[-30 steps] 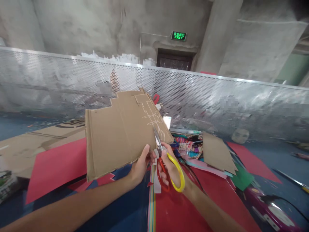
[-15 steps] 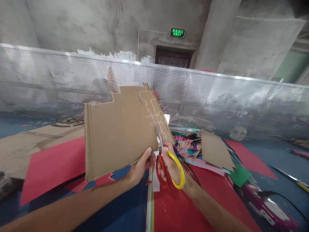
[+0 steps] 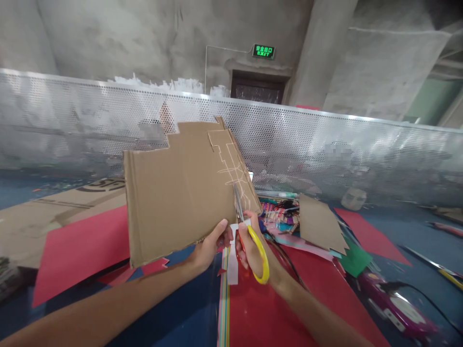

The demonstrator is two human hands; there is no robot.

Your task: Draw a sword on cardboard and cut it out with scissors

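Note:
My left hand (image 3: 213, 241) grips the lower edge of a large brown cardboard sheet (image 3: 173, 197), thumb on the front face. The sheet is held up at a tilt, and its top left edge is cut in steps. Pale outlines are drawn along its right side. In my right hand (image 3: 251, 243) is a pair of scissors (image 3: 261, 255) with one yellow and one red handle. Their blades point up at the lower part of the drawn outline and sit at a cut in the cardboard, nearly closed together. The red handle is mostly hidden by my fingers.
Red sheets (image 3: 83, 255) lie left, a red board (image 3: 267, 308) below my right arm. To the right are a smaller cardboard piece (image 3: 320, 224), coloured odds and ends (image 3: 278, 214), a purple power strip (image 3: 398, 306) and a yellow-handled tool (image 3: 450, 278). A perforated metal panel (image 3: 289, 140) stands behind.
The scissor handles have come closer together as the blades closed. The cardboard has risen slightly in view, and my left hand keeps its hold.

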